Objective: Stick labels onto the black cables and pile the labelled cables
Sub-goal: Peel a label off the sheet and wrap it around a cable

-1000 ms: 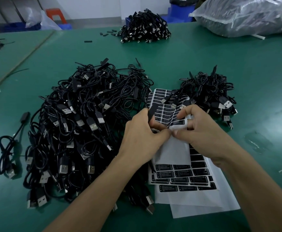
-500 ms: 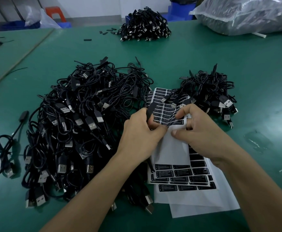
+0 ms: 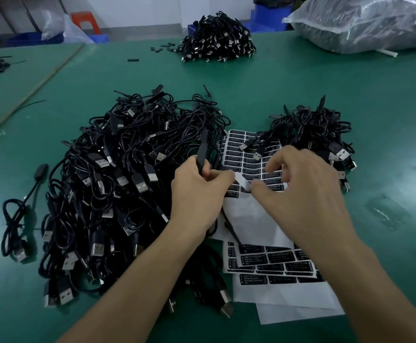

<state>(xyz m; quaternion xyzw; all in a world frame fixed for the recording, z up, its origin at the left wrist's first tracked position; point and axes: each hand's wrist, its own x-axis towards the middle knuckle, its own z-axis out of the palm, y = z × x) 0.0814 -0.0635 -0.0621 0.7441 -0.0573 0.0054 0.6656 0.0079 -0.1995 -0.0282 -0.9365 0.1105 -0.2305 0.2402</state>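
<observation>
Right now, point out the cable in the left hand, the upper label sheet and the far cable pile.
held cable [image 3: 202,147]: head view, body above fingers.
upper label sheet [image 3: 236,157]: head view, printed rows.
far cable pile [image 3: 217,38]: head view, middle.

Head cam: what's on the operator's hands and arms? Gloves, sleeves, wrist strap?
Nothing worn. The left hand and right hand have no gloves, and no rings are visible. Both forearms are uncovered as far as the frame shows: no sleeves, watch or wrist strap.

Green table [image 3: 301,78], bulging clear plastic bag [image 3: 365,21] at its far right, orange stool [image 3: 84,22] and blue bin [image 3: 268,22] beyond
</observation>
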